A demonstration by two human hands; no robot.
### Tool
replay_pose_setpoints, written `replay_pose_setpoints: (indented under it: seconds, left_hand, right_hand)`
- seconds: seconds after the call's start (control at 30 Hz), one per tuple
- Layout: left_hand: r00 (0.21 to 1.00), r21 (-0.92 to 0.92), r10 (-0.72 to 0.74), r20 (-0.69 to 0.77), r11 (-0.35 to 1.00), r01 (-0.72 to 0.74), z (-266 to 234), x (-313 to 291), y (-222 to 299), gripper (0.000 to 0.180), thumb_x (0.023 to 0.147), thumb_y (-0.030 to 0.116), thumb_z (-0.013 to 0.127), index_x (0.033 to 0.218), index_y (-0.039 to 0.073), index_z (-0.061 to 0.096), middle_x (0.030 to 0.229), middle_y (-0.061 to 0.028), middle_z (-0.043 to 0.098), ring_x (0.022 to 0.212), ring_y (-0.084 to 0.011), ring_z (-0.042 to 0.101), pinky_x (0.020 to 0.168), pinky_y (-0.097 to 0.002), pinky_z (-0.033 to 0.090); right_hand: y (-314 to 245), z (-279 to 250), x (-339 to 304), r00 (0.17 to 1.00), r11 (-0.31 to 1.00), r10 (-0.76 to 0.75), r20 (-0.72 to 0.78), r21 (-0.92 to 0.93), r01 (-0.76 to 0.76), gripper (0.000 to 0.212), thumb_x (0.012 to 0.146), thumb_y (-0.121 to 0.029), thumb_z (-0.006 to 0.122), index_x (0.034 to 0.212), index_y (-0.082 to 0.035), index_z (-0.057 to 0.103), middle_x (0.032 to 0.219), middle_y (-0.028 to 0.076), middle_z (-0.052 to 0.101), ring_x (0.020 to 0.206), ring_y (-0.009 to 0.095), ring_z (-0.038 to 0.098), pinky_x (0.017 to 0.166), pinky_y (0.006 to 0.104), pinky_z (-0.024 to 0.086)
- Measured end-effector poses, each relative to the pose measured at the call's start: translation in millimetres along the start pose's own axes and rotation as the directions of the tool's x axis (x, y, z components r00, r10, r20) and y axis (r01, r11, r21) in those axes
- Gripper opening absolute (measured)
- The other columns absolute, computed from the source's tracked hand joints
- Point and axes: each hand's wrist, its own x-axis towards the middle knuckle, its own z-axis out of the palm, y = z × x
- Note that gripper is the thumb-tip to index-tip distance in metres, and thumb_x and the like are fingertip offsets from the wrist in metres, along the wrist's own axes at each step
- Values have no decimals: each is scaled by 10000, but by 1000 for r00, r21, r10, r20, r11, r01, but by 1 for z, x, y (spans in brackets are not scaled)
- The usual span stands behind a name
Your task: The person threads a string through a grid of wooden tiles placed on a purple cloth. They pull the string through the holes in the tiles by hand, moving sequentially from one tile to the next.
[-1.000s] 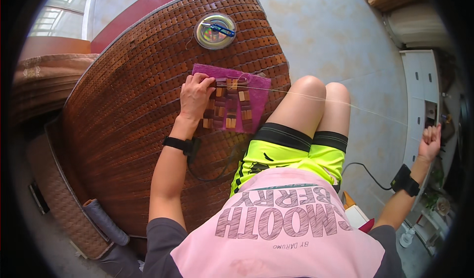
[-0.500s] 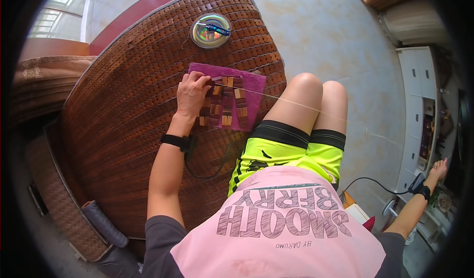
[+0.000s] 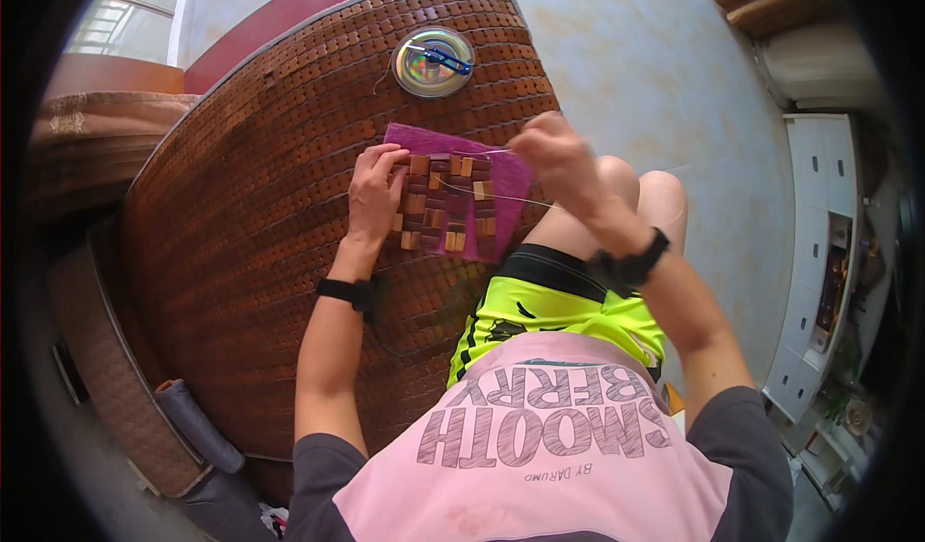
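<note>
Now left hand [image 3: 372, 193] is touching tiles [image 3: 416, 203], grip unclear; right hand [image 3: 557, 161] is pinching thread [image 3: 497, 151] near purple cloth's [image 3: 506, 216] right edge.

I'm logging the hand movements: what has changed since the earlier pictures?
The right hand, stretched far right earlier, has swung back left to the right edge of the purple cloth; blur hides its grip. The thread, earlier drawn across the knees, now runs from the wooden blocks toward the right wrist. The left hand stays at the blocks' left edge; the round spool and blue cutter lie as before.
</note>
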Motion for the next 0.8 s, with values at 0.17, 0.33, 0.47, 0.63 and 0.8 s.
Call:
replay_pose_setpoints:
  seconds: [0.17,0.33,0.47,0.63,0.8]
  left_hand:
    - [994,132,80,-69,989,-70,0,-13,4,203,873,28,711,1068,76,738,1068,-69,664,1050,-284,601,927,-416,509]
    - [997,-47,-76,33,996,78,9,-2,0,203,895,25,702,1092,68,726,1023,-92,659,954,-285,648,825,-383,546]
    - [970,-56,-182,164,980,193,9,13,-9,190,856,16,725,1042,57,724,975,-107,654,958,-306,655,842,-398,545]
    - [974,-5,-108,198,994,111,8,14,-14,225,882,10,704,1098,68,727,985,-100,666,884,-276,681,784,-367,553]
    - [970,16,-126,209,992,126,8,14,-14,259,884,3,704,1130,84,726,996,-87,642,906,-253,675,811,-361,558]
  right_hand:
    - [-39,63,28,974,992,110,200,32,-118,66,884,-121,655,877,-88,711,880,116,670,889,322,681,758,434,567]
    - [-32,79,19,970,999,51,237,-31,-45,99,862,-135,654,832,-49,694,853,128,665,864,340,679,748,448,563]
    - [-28,84,16,965,999,43,258,-18,-40,71,840,-130,701,870,-66,704,860,105,660,853,326,678,739,435,558]
    - [-26,86,14,940,993,109,324,-76,-89,73,836,-125,701,866,-58,705,856,121,658,852,339,674,755,447,551]
    - [-27,90,15,946,993,108,305,-87,-85,76,843,-125,696,863,-53,707,858,125,666,858,342,676,768,450,549]
